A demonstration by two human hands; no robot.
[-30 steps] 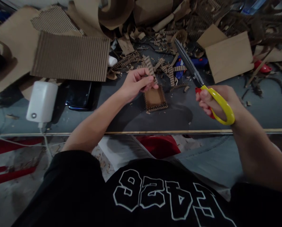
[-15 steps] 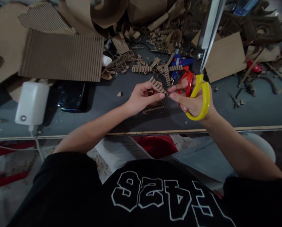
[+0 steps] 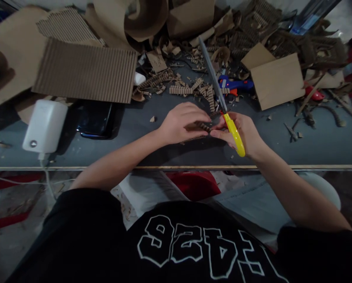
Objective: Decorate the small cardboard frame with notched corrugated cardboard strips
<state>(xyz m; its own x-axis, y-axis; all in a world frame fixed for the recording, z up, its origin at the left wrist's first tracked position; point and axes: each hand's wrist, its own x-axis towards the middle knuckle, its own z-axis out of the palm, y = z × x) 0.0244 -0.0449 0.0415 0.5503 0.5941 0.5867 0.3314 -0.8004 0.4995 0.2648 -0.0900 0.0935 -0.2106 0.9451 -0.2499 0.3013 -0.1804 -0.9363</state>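
Note:
My left hand [image 3: 182, 124] arches over a narrow strip of corrugated cardboard [image 3: 204, 127], its thumb and fingers closed about it; part of the strip is hidden beneath the fingers. The other end meets the thumb and fingertips of my right hand [image 3: 246, 131]. Scissors with a yellow handle [image 3: 234, 135] hang in that same right hand, blades angled up and away over the table. Under my left hand the edge of another ridged cardboard piece [image 3: 195, 138] shows on the tabletop. Short corrugated strips [image 3: 180, 90] lie just beyond the hands.
A blue glue gun [image 3: 236, 84] lies behind the scissor blades. To the left are a large corrugated sheet [image 3: 85, 72], a dark phone-like device [image 3: 95, 120] and a white adapter [image 3: 45, 125] with a cable. Flat cardboard [image 3: 279, 80] and scraps spread across the back and right.
The scissors have turned in my right hand, blades swinging left. My left fingers have come over the strip, which has tilted lower between both hands. The view has shifted slightly.

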